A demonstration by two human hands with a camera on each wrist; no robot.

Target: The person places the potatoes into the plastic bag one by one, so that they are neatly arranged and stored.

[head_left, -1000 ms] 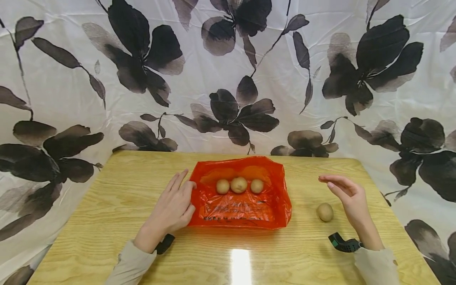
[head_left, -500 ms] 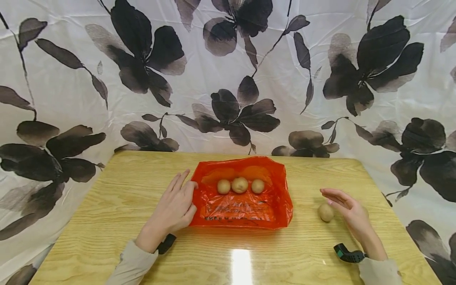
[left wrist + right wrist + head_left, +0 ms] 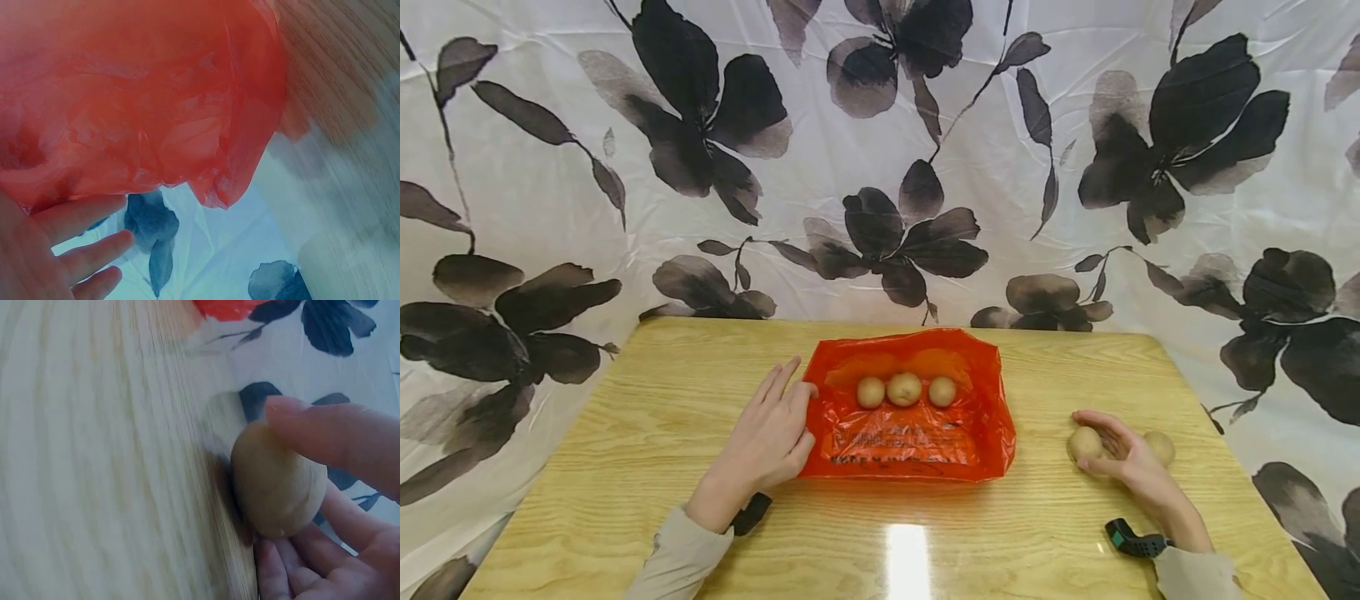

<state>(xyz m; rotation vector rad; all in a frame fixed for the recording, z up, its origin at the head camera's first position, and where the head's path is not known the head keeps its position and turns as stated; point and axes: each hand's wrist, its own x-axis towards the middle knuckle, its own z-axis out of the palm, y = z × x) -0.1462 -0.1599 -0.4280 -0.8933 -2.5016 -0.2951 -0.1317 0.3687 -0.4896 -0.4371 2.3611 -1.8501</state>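
A red plastic bag lies spread with its mouth toward me at mid-table; three potatoes sit in a row inside. My left hand is at the bag's left edge, index finger bent over the rim and the other fingers stretched out. In the left wrist view the red plastic hides part of that grip. On the right, my right hand has thumb and fingers around a potato resting on the table. The right wrist view shows the thumb on one side of this potato, fingers on the other.
Another potato lies just beyond the right hand, toward the table's right edge. The wooden table ends at the back against a hanging floral cloth. Each wrist wears a black device.
My right hand has lowered toward the table and its thumb and fingers have come around the potato. The potato behind it has come into sight. The left hand and bag stay put.
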